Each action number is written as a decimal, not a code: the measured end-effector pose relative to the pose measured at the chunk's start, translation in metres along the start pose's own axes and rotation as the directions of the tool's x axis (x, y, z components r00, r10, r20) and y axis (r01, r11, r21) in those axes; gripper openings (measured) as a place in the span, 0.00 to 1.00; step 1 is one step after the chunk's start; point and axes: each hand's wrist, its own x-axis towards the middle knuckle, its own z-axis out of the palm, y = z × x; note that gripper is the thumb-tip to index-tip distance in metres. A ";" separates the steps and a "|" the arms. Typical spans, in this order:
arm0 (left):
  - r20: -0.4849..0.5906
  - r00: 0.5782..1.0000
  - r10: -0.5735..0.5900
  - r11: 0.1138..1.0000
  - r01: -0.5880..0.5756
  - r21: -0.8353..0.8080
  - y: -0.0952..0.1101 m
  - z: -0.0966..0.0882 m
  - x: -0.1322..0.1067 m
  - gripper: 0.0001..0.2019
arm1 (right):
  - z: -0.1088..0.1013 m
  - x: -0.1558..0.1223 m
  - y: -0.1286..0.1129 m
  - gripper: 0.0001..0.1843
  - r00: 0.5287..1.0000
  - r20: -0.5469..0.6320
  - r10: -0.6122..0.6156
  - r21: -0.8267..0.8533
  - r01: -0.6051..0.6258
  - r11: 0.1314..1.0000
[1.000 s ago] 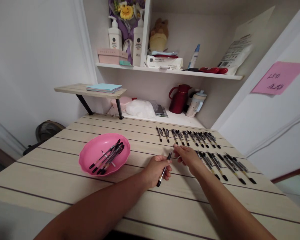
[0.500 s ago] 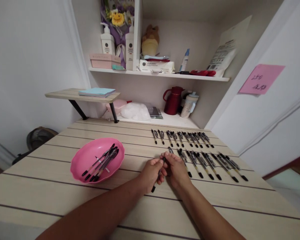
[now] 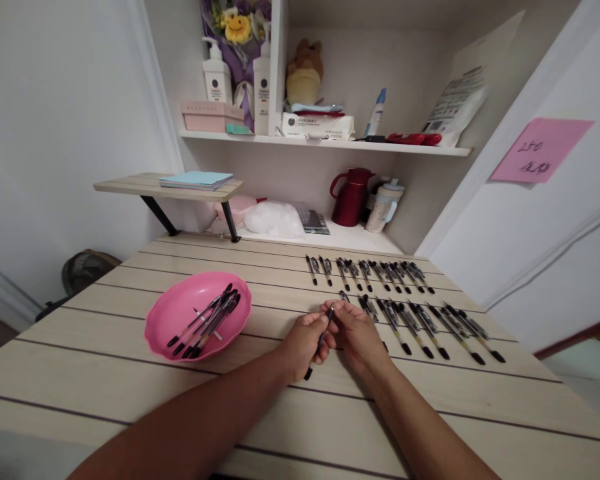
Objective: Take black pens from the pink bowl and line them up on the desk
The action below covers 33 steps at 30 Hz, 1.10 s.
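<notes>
My left hand [image 3: 304, 340] is closed around a black pen [image 3: 321, 340] that points up and away, its lower end sticking out below my fist. My right hand [image 3: 356, 333] meets it from the right, fingers pinched on the pen's upper end. Both hands hover just above the wooden table [image 3: 130, 373], at the left end of a near row of pens [image 3: 420, 321] laid side by side. A far row of pen caps [image 3: 370, 272] lies behind it. A pink bowl [image 3: 180, 303] holding several black pens [image 3: 207, 320] sits to the left of my hands.
A small raised shelf [image 3: 167, 185] with a blue notebook stands at the table's back left. Behind the table are a red jug [image 3: 349, 197], a white cup [image 3: 386, 205] and a white bag. A wall shelf above carries bottles and boxes. A pink note [image 3: 540, 150] hangs on the right.
My right hand drew back from the rows of pens and came to the pen in my left hand. Both hands now grip that pen, its tip raised slightly.
</notes>
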 end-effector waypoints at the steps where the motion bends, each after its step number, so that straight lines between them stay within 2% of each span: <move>1: -0.002 1.000 -0.002 1.000 0.002 -0.002 0.000 0.000 0.000 0.16 | 0.000 0.000 0.000 0.17 1.000 0.004 0.009 0.004 -0.009 1.000; 9: 0.009 1.000 0.013 1.000 -0.013 0.025 0.000 0.000 -0.001 0.16 | -0.001 0.000 0.002 0.16 1.000 -0.009 0.023 -0.071 -0.023 0.997; 14: 0.048 0.999 -0.005 0.999 0.004 0.034 0.003 -0.001 -0.001 0.16 | 0.000 -0.002 -0.003 0.15 0.999 0.052 0.013 0.040 -0.015 0.999; 21: 0.058 0.998 -0.007 1.000 0.006 0.019 0.004 -0.001 -0.002 0.13 | 0.001 -0.001 -0.004 0.15 0.999 0.018 0.030 0.113 -0.032 0.993; 27: 0.047 0.999 -0.009 1.000 0.007 0.028 0.003 -0.001 -0.001 0.15 | -0.001 -0.002 -0.001 0.14 0.998 0.057 0.023 0.028 -0.024 0.999; 29: 0.071 0.997 -0.009 0.999 0.006 0.041 0.003 -0.001 -0.002 0.16 | -0.002 0.000 -0.004 0.13 1.000 0.019 -0.014 0.075 0.012 0.997; 31: 0.082 0.997 -0.010 0.999 0.005 0.051 0.003 -0.001 -0.002 0.15 | -0.005 0.003 -0.008 0.14 0.996 -0.069 -0.064 0.124 0.072 0.990; 33: 0.075 0.997 -0.013 0.999 0.010 0.048 0.002 -0.001 -0.002 0.15 | -0.011 0.008 -0.013 0.15 0.976 -0.179 -0.124 0.097 0.143 0.985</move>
